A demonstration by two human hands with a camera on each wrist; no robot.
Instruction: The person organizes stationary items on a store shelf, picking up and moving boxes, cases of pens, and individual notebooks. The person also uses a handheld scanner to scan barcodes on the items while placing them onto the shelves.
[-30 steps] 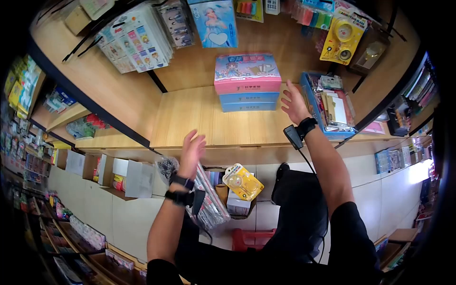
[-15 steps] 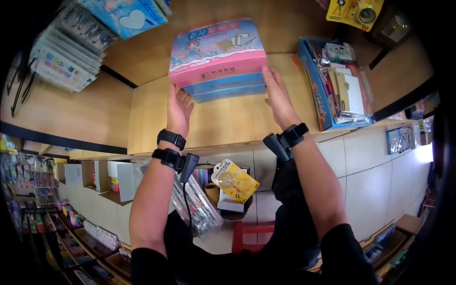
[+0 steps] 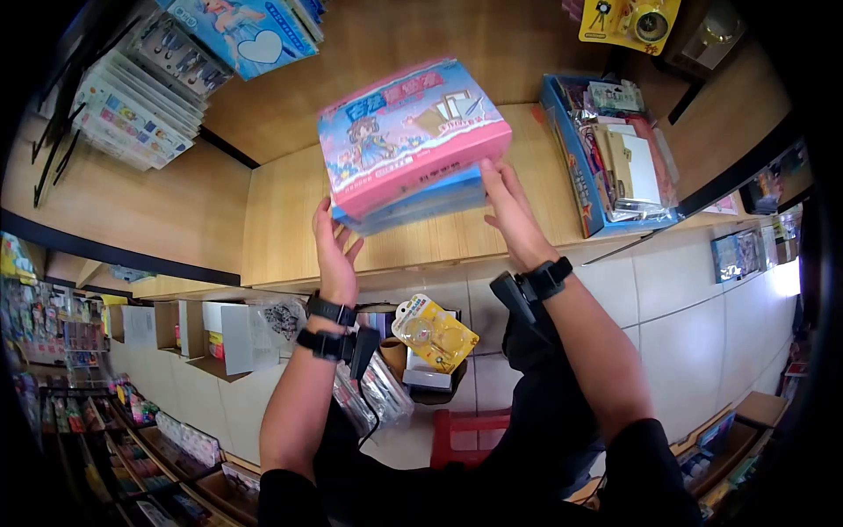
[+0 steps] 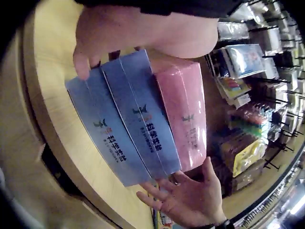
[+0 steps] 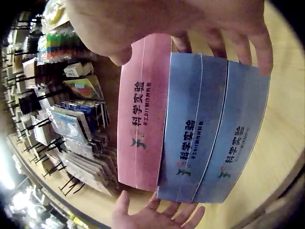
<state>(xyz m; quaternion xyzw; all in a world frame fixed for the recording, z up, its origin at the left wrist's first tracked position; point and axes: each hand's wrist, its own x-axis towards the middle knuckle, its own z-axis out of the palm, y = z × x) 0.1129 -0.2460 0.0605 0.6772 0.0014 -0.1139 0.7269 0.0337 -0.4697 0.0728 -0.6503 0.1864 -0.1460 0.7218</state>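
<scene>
A stack of three boxes stands on the wooden shelf, turned at a slant. Its top is a shrink-wrapped pink box [image 3: 413,127] printed with a cartoon girl; beneath are two blue boxes [image 4: 140,114]. My left hand [image 3: 336,263] touches the left front corner, one fingertip over the lower blue box's edge in the left wrist view. On the other end, my right hand [image 3: 516,220] presses with fairly straight fingers. Its thumb lies by the pink box and its fingers along the blue ones in the right wrist view.
A blue open box [image 3: 571,171] of packaged items stands right of the stack. Packets [image 3: 132,110] hang at the left, with a yellow blister pack [image 3: 628,22] above right. On the floor are opened cartons [image 3: 233,338], another yellow blister pack [image 3: 436,334] and a red stool [image 3: 470,430].
Both hands have reached in from apart to either end of the stack. The stack has come nearer and turned, its right end swinging back and its left end forward.
</scene>
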